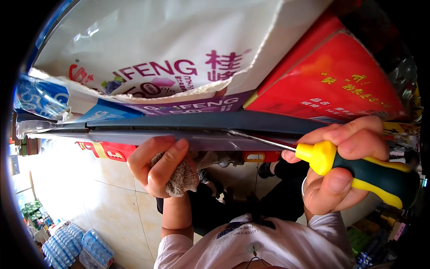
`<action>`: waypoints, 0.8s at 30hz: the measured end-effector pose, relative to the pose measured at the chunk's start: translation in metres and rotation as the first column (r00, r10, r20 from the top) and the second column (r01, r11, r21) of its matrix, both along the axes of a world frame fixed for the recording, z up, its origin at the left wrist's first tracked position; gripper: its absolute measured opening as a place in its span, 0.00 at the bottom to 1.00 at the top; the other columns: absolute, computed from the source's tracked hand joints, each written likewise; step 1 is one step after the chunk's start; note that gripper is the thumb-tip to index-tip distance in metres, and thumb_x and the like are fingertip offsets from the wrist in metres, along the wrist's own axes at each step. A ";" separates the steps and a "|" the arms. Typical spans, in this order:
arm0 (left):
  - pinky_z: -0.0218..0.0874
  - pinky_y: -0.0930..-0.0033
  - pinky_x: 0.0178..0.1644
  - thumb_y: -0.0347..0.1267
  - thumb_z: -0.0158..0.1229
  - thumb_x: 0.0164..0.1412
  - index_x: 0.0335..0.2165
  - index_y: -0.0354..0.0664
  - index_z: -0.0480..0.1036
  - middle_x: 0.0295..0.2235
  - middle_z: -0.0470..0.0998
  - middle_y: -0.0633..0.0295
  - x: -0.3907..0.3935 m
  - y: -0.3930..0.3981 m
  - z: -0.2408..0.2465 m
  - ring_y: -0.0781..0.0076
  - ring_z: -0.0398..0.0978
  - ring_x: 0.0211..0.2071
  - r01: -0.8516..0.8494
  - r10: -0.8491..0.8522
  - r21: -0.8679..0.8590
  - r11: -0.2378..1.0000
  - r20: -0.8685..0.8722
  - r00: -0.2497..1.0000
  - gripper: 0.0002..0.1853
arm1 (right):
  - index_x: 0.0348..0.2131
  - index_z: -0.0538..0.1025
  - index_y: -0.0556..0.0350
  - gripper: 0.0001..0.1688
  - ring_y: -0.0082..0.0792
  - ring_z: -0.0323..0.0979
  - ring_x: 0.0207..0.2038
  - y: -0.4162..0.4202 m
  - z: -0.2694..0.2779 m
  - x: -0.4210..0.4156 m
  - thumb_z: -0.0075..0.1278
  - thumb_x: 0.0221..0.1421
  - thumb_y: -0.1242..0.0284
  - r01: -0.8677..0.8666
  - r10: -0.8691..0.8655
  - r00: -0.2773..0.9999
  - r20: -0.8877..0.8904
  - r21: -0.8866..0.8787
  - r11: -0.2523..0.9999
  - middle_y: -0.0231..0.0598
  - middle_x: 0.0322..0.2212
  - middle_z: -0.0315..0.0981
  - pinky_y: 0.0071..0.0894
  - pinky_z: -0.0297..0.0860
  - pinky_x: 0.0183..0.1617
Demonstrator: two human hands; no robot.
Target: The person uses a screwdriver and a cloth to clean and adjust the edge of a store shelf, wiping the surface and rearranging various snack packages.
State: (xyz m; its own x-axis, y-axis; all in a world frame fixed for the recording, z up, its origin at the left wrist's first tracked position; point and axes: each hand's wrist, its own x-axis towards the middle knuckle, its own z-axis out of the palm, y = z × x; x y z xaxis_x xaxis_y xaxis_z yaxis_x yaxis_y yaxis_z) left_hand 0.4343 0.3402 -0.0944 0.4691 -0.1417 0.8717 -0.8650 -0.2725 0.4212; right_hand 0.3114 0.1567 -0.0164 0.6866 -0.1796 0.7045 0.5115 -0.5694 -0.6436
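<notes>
A screwdriver (366,178) with a yellow and dark green handle lies in the grip of my right hand (339,168). Its metal shaft points left, and the tip meets the seam between the dark grey shelf edge (188,121) and a clear plastic label strip (117,137). My left hand (158,168) holds a crumpled grey-brown cloth (181,178) against its palm. The fingertips of that hand touch the strip's front, left of the screwdriver tip.
On the shelf stand a torn white printed carton (161,37), a red box (336,77) and blue packaging (42,97). Red boxes (117,151) show below the edge. Shrink-wrapped bottles (63,245) stand on the tiled floor (114,201) at lower left.
</notes>
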 end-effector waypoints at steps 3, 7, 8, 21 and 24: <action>0.62 0.67 0.37 0.23 0.55 0.42 0.29 0.40 0.72 0.32 0.68 0.56 0.002 -0.001 -0.001 0.66 0.69 0.32 0.032 -0.032 -0.016 0.999 0.022 0.999 0.10 | 0.37 0.57 0.58 0.21 0.35 0.63 0.22 0.002 -0.003 0.003 0.46 0.56 0.61 -0.014 0.013 1.000 -0.029 -0.039 0.999 0.47 0.35 0.53 0.30 0.65 0.18; 0.62 0.67 0.37 0.25 0.56 0.44 0.30 0.40 0.72 0.33 0.68 0.56 0.002 -0.001 -0.001 0.65 0.69 0.32 0.060 -0.060 -0.025 0.998 0.011 0.998 0.09 | 0.37 0.57 0.58 0.21 0.35 0.63 0.21 0.002 -0.005 0.005 0.46 0.55 0.61 -0.038 0.033 0.997 -0.066 -0.085 0.996 0.47 0.34 0.53 0.30 0.65 0.18; 0.62 0.67 0.38 0.25 0.56 0.44 0.30 0.40 0.72 0.33 0.69 0.56 0.002 -0.001 0.000 0.65 0.69 0.32 0.059 -0.059 -0.020 0.998 0.009 0.998 0.09 | 0.37 0.58 0.58 0.21 0.35 0.63 0.21 0.002 -0.006 0.007 0.46 0.55 0.60 -0.050 0.043 0.996 -0.073 -0.089 0.995 0.47 0.34 0.53 0.30 0.64 0.18; 0.63 0.68 0.39 0.22 0.56 0.45 0.29 0.40 0.73 0.33 0.70 0.56 0.003 -0.001 0.004 0.67 0.70 0.33 0.074 -0.074 -0.019 0.997 -0.017 0.997 0.09 | 0.37 0.59 0.58 0.22 0.35 0.61 0.19 -0.002 0.014 -0.005 0.46 0.55 0.59 -0.008 0.001 0.995 0.102 0.068 0.998 0.48 0.33 0.54 0.30 0.62 0.17; 0.63 0.68 0.38 0.21 0.57 0.46 0.29 0.41 0.73 0.33 0.70 0.57 0.003 0.000 0.001 0.68 0.70 0.32 0.075 -0.075 -0.031 0.997 -0.007 0.997 0.08 | 0.37 0.59 0.58 0.22 0.35 0.60 0.18 -0.002 0.014 -0.004 0.46 0.54 0.59 -0.017 0.012 0.993 0.117 0.042 0.999 0.48 0.33 0.54 0.31 0.62 0.17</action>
